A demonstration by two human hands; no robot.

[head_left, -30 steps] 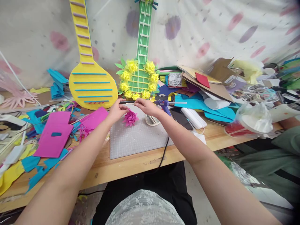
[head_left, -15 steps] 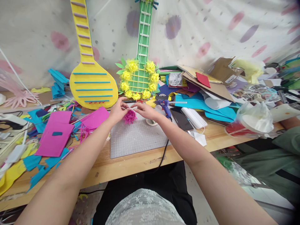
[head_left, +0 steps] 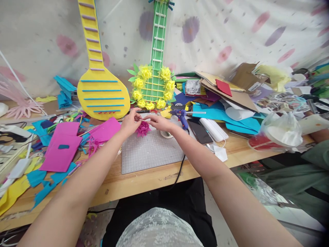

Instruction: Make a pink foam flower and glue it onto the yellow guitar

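Note:
A magenta paper flower (head_left: 143, 129) sits on the grey cutting mat (head_left: 151, 156), just beneath my fingertips. My left hand (head_left: 130, 121) is closed, thumb and fingers pinched at the flower's upper left. From the other side my right hand (head_left: 159, 122) reaches in, its fingertips drawn together and meeting those of the left. Whatever lies between the fingertips is too small to make out. Behind my hands a green paper guitar (head_left: 156, 61) ringed with yellow paper flowers (head_left: 145, 72) leans on the wall covering. A blue glue gun (head_left: 183, 120) lies right of my right hand.
A yellow paper instrument (head_left: 104, 92) leans at left. Magenta sheets (head_left: 63, 151) and blue scraps lie before it. Right of the mat are a phone (head_left: 199, 131), a white box-like object (head_left: 213, 129), piled cardboard and a bagged red tub (head_left: 272, 137). A person's green sleeve (head_left: 290, 175) shows at right.
My two hands stay joined over the magenta flower, with only slight finger movement. The whole view has shifted a few pixels.

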